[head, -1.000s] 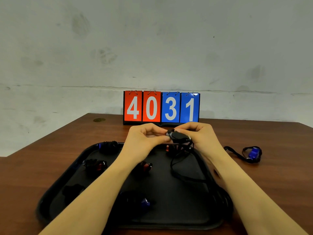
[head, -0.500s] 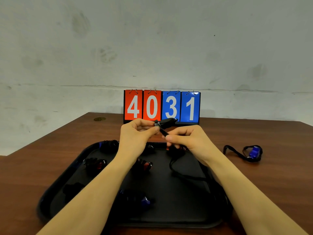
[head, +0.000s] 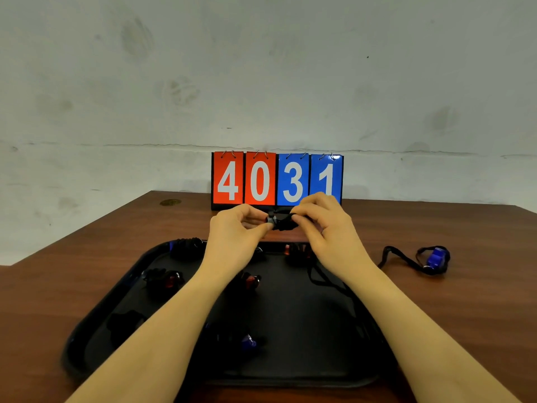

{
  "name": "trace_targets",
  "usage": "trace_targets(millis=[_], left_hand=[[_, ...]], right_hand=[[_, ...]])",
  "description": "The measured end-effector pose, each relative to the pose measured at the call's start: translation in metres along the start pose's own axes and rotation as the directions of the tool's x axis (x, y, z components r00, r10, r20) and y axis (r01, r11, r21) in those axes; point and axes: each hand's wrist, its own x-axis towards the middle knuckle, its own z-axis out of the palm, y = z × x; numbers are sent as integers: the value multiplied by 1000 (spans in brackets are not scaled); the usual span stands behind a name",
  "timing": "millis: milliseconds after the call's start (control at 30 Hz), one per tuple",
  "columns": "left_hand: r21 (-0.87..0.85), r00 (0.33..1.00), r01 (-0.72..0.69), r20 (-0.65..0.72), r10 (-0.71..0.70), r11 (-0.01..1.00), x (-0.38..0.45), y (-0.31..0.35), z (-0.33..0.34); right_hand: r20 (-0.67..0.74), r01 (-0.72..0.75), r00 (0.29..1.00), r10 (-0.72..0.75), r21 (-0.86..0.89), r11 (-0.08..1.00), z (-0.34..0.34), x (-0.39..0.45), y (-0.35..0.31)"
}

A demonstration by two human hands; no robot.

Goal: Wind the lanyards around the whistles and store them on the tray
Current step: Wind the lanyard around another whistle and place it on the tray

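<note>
L hand (head: pixel 232 234) & R hand (head: pixel 322 225) grips both pinch black whistle (head: pixel 280 222) above tray (head: pixel 290 370) far edge; lanyard (head: pixel 325 279) hangs.

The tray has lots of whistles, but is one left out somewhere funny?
Yes. A blue plastic whistle lies on the brown wooden table, right of the black tray, its black lanyard loose and unwound.

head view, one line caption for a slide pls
Both hands wind a lanyard around a black whistle above the tray.
</note>
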Motion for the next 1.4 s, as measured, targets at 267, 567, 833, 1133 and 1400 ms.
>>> trace_targets(millis=[267,567,833,1133,1400], left_hand=[[49,990,-88,117,82,995,-3,0,0],[-43,966,-105,233,112,994,-6,5,-2],[-310,973,-1,218,72,951,-7,9,-4],[-514,991,88,130,-24,853,-5,7,-5],[-439,991,129,19,-134,889,0,0,-3]], right_hand=[[-29,-81,996,81,-2,997,1,-3,2],[-7,-382,903,430,447,809,-9,3,1],[87,-464,844,530,613,639,-16,5,2],[164,-474,875,456,489,732,-12,3,-1],[323,-415,903,282,492,765,-11,1,-11]])
